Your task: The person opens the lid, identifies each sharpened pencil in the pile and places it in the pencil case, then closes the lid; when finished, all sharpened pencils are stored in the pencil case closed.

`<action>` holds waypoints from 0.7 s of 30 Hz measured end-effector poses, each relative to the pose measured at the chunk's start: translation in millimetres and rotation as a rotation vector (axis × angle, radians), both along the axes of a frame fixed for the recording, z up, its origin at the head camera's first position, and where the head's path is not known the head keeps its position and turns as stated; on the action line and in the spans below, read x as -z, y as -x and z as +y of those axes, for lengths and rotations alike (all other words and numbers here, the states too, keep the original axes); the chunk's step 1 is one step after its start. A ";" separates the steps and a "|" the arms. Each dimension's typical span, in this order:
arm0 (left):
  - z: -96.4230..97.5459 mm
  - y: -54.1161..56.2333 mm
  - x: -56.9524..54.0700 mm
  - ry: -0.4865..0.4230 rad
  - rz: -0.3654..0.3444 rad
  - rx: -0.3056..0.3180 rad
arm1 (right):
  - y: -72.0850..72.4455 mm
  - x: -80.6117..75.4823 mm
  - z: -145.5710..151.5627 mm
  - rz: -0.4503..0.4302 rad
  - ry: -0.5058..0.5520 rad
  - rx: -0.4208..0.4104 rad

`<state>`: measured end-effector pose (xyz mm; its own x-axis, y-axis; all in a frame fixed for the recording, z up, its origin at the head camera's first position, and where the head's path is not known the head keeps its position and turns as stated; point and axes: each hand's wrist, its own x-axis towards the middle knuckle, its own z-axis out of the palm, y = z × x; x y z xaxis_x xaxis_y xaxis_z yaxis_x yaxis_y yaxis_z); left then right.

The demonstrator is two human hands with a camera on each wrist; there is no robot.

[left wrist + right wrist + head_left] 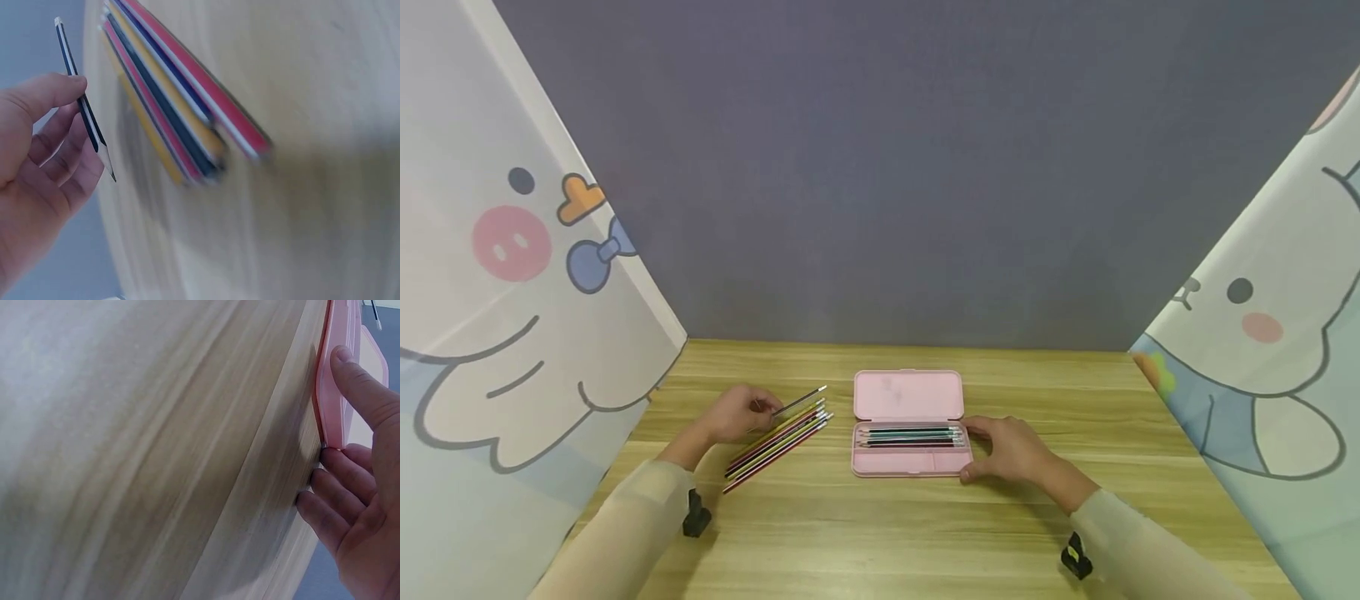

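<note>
My left hand (739, 413) pinches a dark pencil with white stripes (92, 125) between thumb and fingers, its sharpened tip pointing down in the left wrist view. Beside and below that hand lies a loose bundle of striped pencils (775, 446) in red, yellow and dark colours. A pink pencil case (887, 462) lies with its lid (908, 395) folded back. Several pencils (910, 437), green and dark red among them, lie in its long rear compartment. My right hand (1009, 450) holds the case's right end, thumb at the front corner and index finger at the rear one.
Everything rests on a wood-grain table (865, 542). A dark grey panel (910, 183) rises behind it. Panels with cartoon animals stand along the left (535, 350) and right (1292, 350) sides. The case's front part has a small divider (933, 461).
</note>
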<state>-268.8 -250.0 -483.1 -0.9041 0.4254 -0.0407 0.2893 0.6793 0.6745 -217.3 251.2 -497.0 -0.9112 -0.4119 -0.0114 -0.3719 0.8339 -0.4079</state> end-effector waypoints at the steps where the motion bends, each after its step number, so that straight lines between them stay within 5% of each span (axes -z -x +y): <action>1: 4.1 1.5 -2.4 0.003 0.008 0.010 | -0.1 0.0 0.6 -0.001 0.002 0.001; 9: 56.2 8.6 -22.5 -0.030 -0.028 0.131 | -1.4 1.4 2.0 0.001 0.001 0.017; 21: 144.5 11.7 -19.8 -0.027 0.021 0.345 | -2.0 1.4 0.0 0.005 0.020 0.030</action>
<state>-280.5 -105.5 -463.2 -0.7073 0.7069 -0.0081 0.5129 0.5211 0.6822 -215.3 251.2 -498.4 -0.9232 -0.3843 0.0009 -0.3485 0.8363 -0.4233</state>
